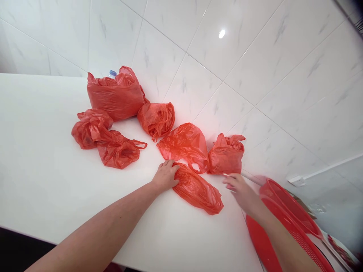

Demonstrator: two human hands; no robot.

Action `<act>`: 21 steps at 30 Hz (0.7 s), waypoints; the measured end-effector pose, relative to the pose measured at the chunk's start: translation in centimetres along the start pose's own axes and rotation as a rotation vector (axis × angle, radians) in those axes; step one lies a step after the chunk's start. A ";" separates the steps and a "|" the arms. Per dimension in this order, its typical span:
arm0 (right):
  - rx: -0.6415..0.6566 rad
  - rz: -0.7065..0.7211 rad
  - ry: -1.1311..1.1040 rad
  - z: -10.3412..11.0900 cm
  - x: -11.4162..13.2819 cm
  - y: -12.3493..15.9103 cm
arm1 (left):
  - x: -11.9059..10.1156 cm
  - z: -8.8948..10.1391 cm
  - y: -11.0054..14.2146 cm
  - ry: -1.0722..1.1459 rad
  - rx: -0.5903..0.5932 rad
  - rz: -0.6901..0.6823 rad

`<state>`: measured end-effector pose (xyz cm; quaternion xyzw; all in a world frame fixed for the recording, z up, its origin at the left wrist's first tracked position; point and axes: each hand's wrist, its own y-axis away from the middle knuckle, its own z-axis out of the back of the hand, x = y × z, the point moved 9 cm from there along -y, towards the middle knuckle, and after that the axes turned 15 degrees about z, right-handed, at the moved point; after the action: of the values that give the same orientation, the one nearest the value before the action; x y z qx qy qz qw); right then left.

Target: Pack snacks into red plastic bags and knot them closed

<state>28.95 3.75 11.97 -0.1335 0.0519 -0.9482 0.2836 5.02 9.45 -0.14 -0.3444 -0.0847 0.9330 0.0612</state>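
Holding the long, plain red bag is the left hand.

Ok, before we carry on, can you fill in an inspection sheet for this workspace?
Surface: white table, with red plastic bags on it.
Job's things: one red bag lies stretched out under the left hand's fingers.
Clutter: other red bags sit beyond it and to the left; a blue-capped bottle shows at the top of the large one.
Hands: left hand touches the near bag's end; right hand is blurred, off that bag, with something small and pinkish at its fingers, unclear what.
Cables: nothing seen.
Surroundings: tiled wall behind; red baskets at the right.
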 end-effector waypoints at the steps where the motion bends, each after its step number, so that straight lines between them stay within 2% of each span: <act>1: 0.066 0.037 -0.045 -2.1 1.9 -1.5 | 0.0 0.0 0.0 -0.001 -0.001 -0.002; 3: 0.157 0.077 -0.118 -5.8 4.7 -3.7 | 0.0 0.1 0.0 -0.005 -0.001 -0.005; 6: 0.232 0.050 -0.146 -9.5 5.9 -5.3 | -0.1 0.2 0.1 -0.006 -0.005 -0.007; 9: 0.259 0.036 -0.075 -10.9 5.2 -6.1 | -0.2 0.2 0.1 -0.004 -0.009 -0.015; 12: 0.295 0.012 -0.049 -10.4 4.2 -6.1 | -0.2 0.0 0.1 -0.010 -0.003 -0.013; 14: 0.280 0.002 -0.058 -8.9 3.5 -5.7 | -0.1 -0.1 0.0 -0.014 0.004 -0.010; 16: 0.181 0.001 -0.018 -6.0 2.5 -4.8 | 0.0 -0.2 -0.1 -0.014 0.013 -0.010; 18: 0.006 -0.045 0.074 -1.9 0.6 -3.1 | 0.0 -0.2 -0.1 -0.014 0.016 -0.012; 21: -0.306 -0.281 0.227 5.1 -4.3 2.3 | 0.0 -0.2 -0.1 -0.020 0.025 -0.013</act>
<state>35.07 4.06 15.50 -0.0733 0.2074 -0.9684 0.1175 5.18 9.59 -0.26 -0.3335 -0.0760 0.9370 0.0709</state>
